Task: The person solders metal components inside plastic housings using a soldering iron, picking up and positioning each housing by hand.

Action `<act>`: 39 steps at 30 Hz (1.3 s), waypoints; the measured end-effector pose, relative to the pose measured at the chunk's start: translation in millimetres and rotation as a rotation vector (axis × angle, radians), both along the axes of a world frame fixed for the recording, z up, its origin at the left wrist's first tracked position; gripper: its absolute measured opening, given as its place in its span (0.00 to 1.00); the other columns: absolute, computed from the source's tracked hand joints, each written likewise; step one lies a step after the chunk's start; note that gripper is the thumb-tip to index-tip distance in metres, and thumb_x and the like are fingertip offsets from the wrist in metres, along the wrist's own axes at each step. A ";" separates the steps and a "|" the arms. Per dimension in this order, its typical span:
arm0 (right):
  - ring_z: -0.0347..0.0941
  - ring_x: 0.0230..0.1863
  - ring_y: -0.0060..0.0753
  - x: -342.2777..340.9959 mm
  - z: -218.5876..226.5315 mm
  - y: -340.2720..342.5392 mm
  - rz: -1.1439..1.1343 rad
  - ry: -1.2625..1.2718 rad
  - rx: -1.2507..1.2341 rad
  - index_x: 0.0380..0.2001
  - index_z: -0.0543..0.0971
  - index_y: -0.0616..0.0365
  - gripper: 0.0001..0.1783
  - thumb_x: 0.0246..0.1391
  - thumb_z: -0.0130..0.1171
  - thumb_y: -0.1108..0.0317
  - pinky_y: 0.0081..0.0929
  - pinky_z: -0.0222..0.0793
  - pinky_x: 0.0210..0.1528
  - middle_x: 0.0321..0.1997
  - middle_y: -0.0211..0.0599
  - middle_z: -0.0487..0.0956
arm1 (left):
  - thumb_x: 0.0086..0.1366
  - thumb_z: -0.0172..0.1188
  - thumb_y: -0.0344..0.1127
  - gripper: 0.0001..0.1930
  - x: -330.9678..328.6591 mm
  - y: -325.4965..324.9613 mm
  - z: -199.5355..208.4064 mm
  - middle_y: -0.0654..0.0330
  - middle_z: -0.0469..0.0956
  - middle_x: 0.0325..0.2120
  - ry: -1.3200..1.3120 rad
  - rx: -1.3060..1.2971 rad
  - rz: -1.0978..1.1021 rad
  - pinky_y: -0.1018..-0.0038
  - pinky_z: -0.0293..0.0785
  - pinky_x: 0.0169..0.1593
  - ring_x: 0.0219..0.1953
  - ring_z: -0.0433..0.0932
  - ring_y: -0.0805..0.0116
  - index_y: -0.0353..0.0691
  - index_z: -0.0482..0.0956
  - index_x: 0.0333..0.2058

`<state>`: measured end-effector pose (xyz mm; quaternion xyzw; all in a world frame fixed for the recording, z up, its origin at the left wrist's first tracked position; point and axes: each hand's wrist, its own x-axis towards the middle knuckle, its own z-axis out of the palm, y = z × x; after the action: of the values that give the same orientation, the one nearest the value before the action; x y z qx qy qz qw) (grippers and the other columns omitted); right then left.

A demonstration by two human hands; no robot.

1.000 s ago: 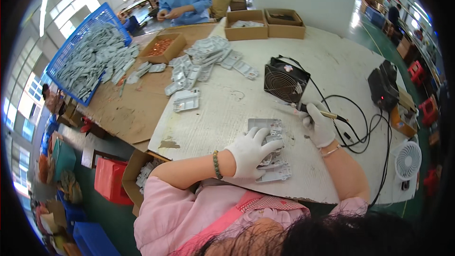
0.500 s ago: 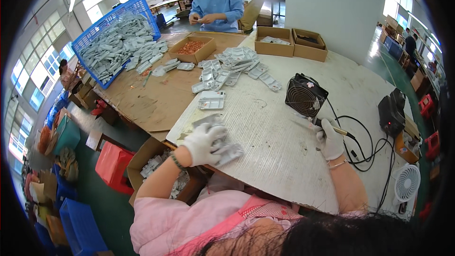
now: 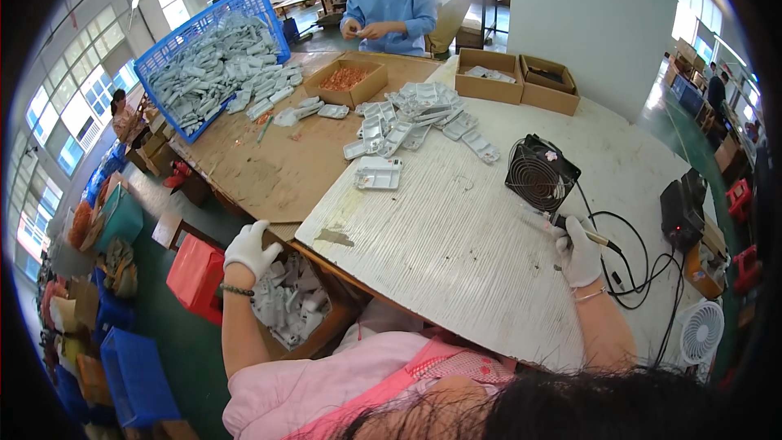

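My left hand (image 3: 253, 250), in a white glove, is at the rim of a cardboard box (image 3: 330, 334) below the table edge. Its fingers are apart, and I see nothing in them. White plastic parts (image 3: 289, 301) fill the box. Over the right of the table, my gloved right hand (image 3: 579, 254) is closed round a soldering iron (image 3: 601, 239) with a pale handle and a black cord. The iron's front end points left, near a black fan (image 3: 541, 173). One pale compartmented plastic piece (image 3: 378, 173) lies apart, before a heap of similar pieces (image 3: 419, 114).
A blue basket (image 3: 281, 24) of pale parts tips over the far left. Behind the heap stand a box of copper-coloured bits (image 3: 358, 96) and two cardboard boxes (image 3: 550, 99). Right are a black powered unit (image 3: 683, 208), loose cables and a white fan (image 3: 700, 332). A person in blue (image 3: 395, 8) works opposite.
My left hand has moved left off the table to the box; the pale pieces under it are gone from the tabletop. My right hand keeps the iron. The view has shifted slightly.
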<state>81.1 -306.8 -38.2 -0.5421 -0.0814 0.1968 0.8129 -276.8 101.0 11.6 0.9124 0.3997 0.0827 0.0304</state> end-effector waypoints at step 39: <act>0.69 0.19 0.14 -5.1 -1.3 2.0 0.059 -0.059 0.045 0.32 0.76 0.58 0.10 0.51 0.57 0.62 0.15 0.63 0.20 0.24 0.32 0.77 | 0.61 0.55 0.39 0.22 431.1 -17.7 -9.0 0.45 0.70 0.50 -0.168 -0.336 -1.051 0.65 0.59 0.57 0.54 0.65 0.54 0.33 0.69 0.51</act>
<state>76.0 -304.8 -39.5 -0.5264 -0.1257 0.2029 0.8160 154.2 83.3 2.7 0.9618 -0.1052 0.0642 0.2444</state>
